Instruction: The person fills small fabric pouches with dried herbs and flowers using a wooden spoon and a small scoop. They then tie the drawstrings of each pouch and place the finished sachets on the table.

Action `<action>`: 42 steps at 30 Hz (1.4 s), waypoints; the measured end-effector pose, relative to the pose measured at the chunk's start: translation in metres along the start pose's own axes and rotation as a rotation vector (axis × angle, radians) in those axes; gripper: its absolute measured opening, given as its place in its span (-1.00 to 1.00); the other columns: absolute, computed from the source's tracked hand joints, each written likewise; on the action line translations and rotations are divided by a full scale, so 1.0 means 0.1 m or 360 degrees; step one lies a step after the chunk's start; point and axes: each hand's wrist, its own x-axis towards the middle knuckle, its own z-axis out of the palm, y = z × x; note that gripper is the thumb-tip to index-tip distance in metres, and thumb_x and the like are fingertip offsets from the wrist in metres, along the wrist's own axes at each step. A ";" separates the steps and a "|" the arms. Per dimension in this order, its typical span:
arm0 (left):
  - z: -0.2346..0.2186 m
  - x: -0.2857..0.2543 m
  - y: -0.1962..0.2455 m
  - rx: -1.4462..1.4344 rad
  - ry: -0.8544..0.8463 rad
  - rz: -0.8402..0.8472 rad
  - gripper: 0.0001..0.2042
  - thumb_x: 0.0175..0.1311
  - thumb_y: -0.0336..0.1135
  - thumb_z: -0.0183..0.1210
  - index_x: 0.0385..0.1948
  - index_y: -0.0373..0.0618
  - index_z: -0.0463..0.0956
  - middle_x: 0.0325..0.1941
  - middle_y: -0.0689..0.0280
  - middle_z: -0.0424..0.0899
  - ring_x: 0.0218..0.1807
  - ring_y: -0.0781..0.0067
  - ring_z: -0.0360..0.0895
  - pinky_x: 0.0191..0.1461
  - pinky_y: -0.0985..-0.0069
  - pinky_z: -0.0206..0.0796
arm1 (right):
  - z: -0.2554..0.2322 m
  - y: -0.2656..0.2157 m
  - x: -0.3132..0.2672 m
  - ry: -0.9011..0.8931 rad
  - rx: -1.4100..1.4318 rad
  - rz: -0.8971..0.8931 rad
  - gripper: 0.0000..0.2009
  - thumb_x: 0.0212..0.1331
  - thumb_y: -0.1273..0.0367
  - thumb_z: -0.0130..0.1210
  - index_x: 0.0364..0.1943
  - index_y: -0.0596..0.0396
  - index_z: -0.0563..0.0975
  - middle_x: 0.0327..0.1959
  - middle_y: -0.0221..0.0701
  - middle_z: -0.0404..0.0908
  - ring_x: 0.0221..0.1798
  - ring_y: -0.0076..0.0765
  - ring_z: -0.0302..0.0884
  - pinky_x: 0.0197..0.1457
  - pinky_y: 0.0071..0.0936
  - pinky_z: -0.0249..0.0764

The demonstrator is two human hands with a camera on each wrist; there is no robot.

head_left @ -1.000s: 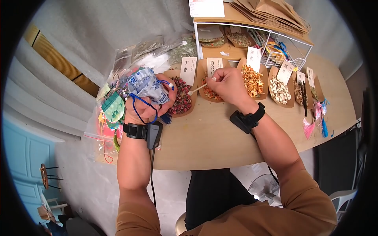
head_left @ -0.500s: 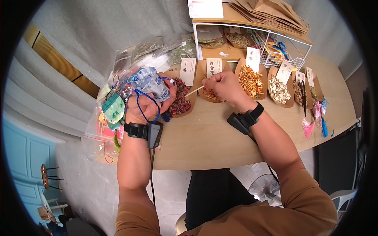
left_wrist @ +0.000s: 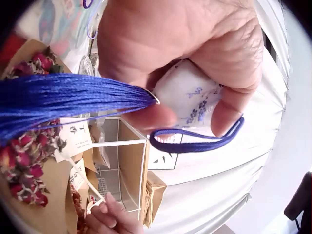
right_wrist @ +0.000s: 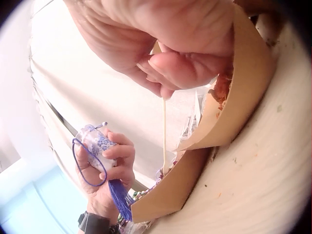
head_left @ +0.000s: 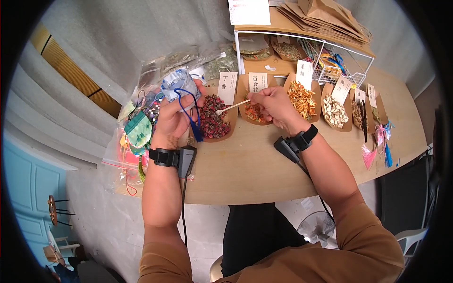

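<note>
In the head view my left hand (head_left: 171,119) grips a small white drawstring pouch (head_left: 181,84) with blue flowers. It is held up at the left, with its mouth open. From the pouch hang a blue tassel (left_wrist: 68,100) and a blue cord loop (left_wrist: 192,146). Thumb and fingers of my right hand (head_left: 276,107) pinch the end of a thin pale wooden spoon (head_left: 235,105). The spoon's small bowl end is at the dried rosebuds (head_left: 214,123), which lie in a brown paper tray (head_left: 230,131) just right of the pouch.
More paper trays hold orange petals (head_left: 302,99) and pale slices (head_left: 335,112), with upright label cards. Black tongs (head_left: 364,118) stand in one at the right. Behind is a wooden shelf (head_left: 257,26) with a wire basket (head_left: 339,70). Bagged sachets (head_left: 139,129) lie at the left.
My left hand has turned the pouch more upright, mouth upward, and its tassel now hangs in front of the rosebuds. The right hand has worked the spoon around over the rosebuds.
</note>
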 end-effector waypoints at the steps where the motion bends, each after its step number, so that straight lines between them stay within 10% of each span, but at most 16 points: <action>1: 0.00 0.00 0.00 0.0045 0.0106 0.0021 -0.57 0.05 -0.42 0.24 0.01 -0.30 0.42 -0.13 0.17 0.59 -0.27 0.41 0.54 -0.45 0.61 0.40 | -0.01 0.00 0.00 -0.0001 0.0057 0.0004 -0.73 0.19 0.35 0.21 -0.61 0.16 0.51 -0.79 -0.55 0.34 -0.85 -0.65 0.09 -0.79 -0.60 -0.03; 19: 0.10 0.02 -0.26 0.0790 0.0367 -0.0023 -0.65 -0.05 -0.64 0.29 -0.18 -0.16 0.48 -0.35 0.37 0.58 -0.41 0.56 0.49 -0.37 0.59 0.33 | 0.02 -0.34 -0.22 0.0099 0.0679 -0.0490 -0.75 0.20 0.37 0.22 -0.60 0.08 0.47 -0.76 -0.61 0.32 -0.76 -0.72 0.12 -0.70 -0.68 0.04; 24: 0.19 0.01 -0.26 0.0746 0.0316 -0.0091 -0.54 -0.06 -0.60 0.32 -0.02 -0.17 0.47 -0.14 0.38 0.62 -0.11 0.54 0.55 0.00 0.53 0.41 | 0.15 -0.18 -0.24 0.0069 0.0147 -0.0780 -0.77 0.21 0.30 0.24 -0.51 0.14 0.58 -0.71 -0.58 0.43 -0.72 -0.75 0.23 -0.67 -0.70 0.09; 30: 0.02 0.04 -0.27 0.0557 0.0400 -0.0009 -0.70 -0.05 -0.69 0.24 -0.24 -0.20 0.48 -0.39 0.34 0.57 -0.39 0.52 0.49 -0.37 0.57 0.33 | 0.15 -0.07 -0.14 0.0222 0.0306 -0.0856 -0.75 0.21 0.26 0.25 -0.46 0.16 0.61 -0.71 -0.62 0.44 -0.71 -0.77 0.24 -0.66 -0.71 0.14; 42: -0.08 0.10 -0.30 0.0995 0.0609 0.0230 -0.60 -0.11 -0.60 0.27 -0.13 -0.19 0.47 -0.24 0.42 0.59 -0.22 0.60 0.50 -0.09 0.58 0.35 | 0.09 0.03 -0.05 0.0318 -0.0211 -0.0676 -0.70 0.17 0.33 0.24 -0.67 0.16 0.53 -0.74 -0.64 0.41 -0.65 -0.79 0.18 -0.61 -0.65 0.11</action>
